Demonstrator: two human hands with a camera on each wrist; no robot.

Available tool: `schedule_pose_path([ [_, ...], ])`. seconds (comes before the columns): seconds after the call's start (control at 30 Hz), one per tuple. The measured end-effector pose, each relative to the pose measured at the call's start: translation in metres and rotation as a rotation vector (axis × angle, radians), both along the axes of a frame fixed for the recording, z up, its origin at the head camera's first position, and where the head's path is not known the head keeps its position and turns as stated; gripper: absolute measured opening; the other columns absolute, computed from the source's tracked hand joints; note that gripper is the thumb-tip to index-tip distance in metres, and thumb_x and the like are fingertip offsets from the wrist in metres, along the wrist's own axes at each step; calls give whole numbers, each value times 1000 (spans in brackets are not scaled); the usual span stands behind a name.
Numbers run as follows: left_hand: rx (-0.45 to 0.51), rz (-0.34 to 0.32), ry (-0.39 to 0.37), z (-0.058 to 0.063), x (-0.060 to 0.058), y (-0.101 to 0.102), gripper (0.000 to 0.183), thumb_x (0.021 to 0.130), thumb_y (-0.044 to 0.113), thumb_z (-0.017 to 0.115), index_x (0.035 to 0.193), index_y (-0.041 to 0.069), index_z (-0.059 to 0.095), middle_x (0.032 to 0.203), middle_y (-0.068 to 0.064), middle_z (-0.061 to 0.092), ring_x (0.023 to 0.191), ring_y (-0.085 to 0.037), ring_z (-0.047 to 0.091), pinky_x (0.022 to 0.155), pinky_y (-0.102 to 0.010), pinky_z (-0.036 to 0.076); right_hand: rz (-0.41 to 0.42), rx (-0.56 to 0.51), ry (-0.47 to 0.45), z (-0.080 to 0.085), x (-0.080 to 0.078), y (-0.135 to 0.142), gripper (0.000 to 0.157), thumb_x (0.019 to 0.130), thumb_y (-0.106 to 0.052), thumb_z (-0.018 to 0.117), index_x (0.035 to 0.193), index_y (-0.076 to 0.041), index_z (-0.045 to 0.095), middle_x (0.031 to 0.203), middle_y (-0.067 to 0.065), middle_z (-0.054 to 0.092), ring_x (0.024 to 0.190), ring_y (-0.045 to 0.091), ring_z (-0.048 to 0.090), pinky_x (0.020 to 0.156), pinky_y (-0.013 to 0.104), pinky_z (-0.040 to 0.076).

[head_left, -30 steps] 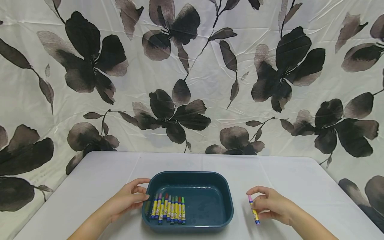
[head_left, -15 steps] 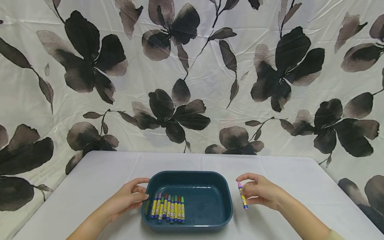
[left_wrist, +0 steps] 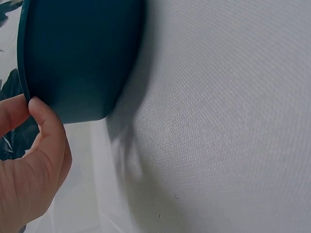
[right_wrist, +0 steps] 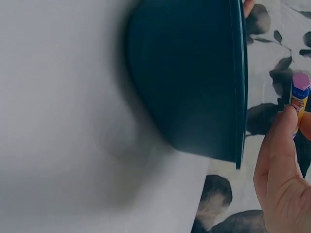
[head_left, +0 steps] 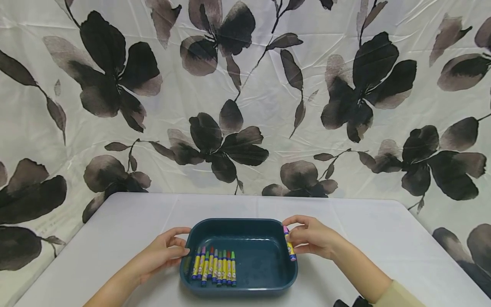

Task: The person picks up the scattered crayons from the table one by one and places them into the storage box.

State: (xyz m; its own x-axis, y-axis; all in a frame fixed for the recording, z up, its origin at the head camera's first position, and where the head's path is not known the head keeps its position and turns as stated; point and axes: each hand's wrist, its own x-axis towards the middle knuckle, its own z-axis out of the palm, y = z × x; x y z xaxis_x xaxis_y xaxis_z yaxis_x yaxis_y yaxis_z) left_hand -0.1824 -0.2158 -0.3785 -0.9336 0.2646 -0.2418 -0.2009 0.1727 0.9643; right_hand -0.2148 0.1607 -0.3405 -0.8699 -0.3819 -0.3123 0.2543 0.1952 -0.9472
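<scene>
A dark teal rectangular tray (head_left: 264, 260) sits on the white table. Its left rim is pinched between the thumb and a finger of my left hand (head_left: 159, 256), as the left wrist view (left_wrist: 41, 145) also shows. My right hand (head_left: 316, 236) pinches a pink crayon (head_left: 289, 246) with a yellow and blue wrapper, raised by the tray's right rim. In the right wrist view the crayon (right_wrist: 299, 94) is above rim height, apart from the tray wall. Several crayons (head_left: 214, 267) in similar wrappers lie side by side in the tray's left half.
The white-covered table (head_left: 134, 213) extends around the tray. Behind it hangs a white cloth (head_left: 276, 111) with dark flower prints. A black object (head_left: 356, 302) shows at the bottom edge near the right sleeve (head_left: 397, 295).
My right hand has carried the pink crayon up and leftward, from beside the tray to its right rim. My left hand stays at the left rim.
</scene>
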Motion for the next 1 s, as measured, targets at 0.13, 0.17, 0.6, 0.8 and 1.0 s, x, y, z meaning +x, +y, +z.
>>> schedule_pose_path([
  [0.13,2,-5,7,0,-1,-1,65,86,7,62,139,-3,27,92,-6,47,77,-14,49,66,-24,47,-12,7,8,-1,-3,-12,43,80,-2,62,122,2,50,87,9,58,73,17,59,66,30,54],
  [0.17,3,-6,8,0,-1,-1,65,86,7,62,139,-3,27,92,-6,47,76,-14,49,66,-24,47,-14,5,9,-2,-3,-15,43,80,-1,61,122,2,50,88,10,57,74,18,59,68,31,54],
  [0.6,2,-18,8,1,-2,-3,64,86,8,62,139,-3,27,92,-5,47,77,-13,49,67,-24,47,3,-14,-25,-11,-7,-48,44,80,2,62,122,5,50,84,10,58,69,17,57,68,34,54],
  [0.8,-6,-15,2,0,-2,-2,65,86,8,63,139,-3,27,92,-5,47,77,-14,49,67,-25,47,6,-5,-40,-18,-7,-60,43,79,2,62,121,4,51,77,6,56,65,15,54,63,29,53],
  [1.0,-7,-13,0,0,-2,-1,65,86,7,62,139,-3,27,92,-6,46,77,-14,49,67,-24,47,14,-6,-53,-25,-7,-69,41,78,3,63,118,3,52,74,5,57,64,15,55,62,29,53],
])
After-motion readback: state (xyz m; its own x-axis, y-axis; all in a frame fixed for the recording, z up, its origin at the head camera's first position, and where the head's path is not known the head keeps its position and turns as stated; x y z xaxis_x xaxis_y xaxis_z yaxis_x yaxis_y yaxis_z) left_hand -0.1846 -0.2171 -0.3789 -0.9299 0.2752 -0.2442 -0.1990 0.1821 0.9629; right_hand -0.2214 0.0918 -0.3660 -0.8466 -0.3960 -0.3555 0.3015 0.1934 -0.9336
